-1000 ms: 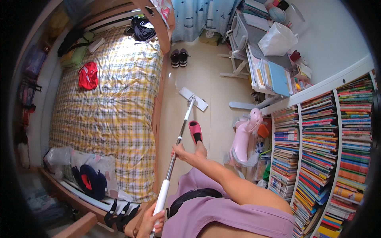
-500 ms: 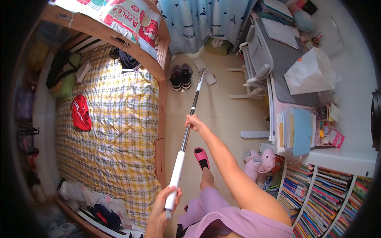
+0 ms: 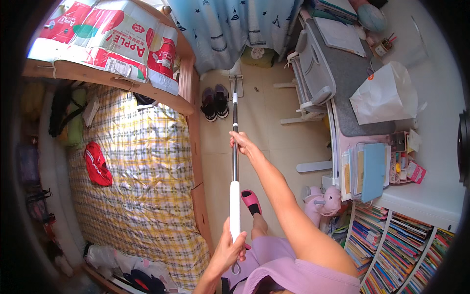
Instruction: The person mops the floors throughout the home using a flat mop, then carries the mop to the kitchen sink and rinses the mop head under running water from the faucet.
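The mop (image 3: 234, 147) is stretched out almost straight ahead along the floor beside the bed (image 3: 142, 186). Its flat head lies at the far end near the curtain (image 3: 240, 29), just past the foot corner of the bed. The left hand (image 3: 230, 247) is wrapped shut round the white grip at the near end of the pole. The right hand (image 3: 242, 143) is closed round the dark shaft farther up, arm nearly straight.

From where I stand, the risks all sit close to the bed. A pair of dark shoes (image 3: 215, 102) lies between the bed's foot corner and the pole, just beside the shaft. A slight swing toward the bed would knock them or drag them along. On the side away from the bed, the chair (image 3: 313, 73) has its legs spread over the floor, so a sweep that way could catch the mop head on them. With the arm so far extended, control at the head looks weak, I'd say. The slipper (image 3: 250, 201) is planted near the bed rail, and a damp floor there could slip.
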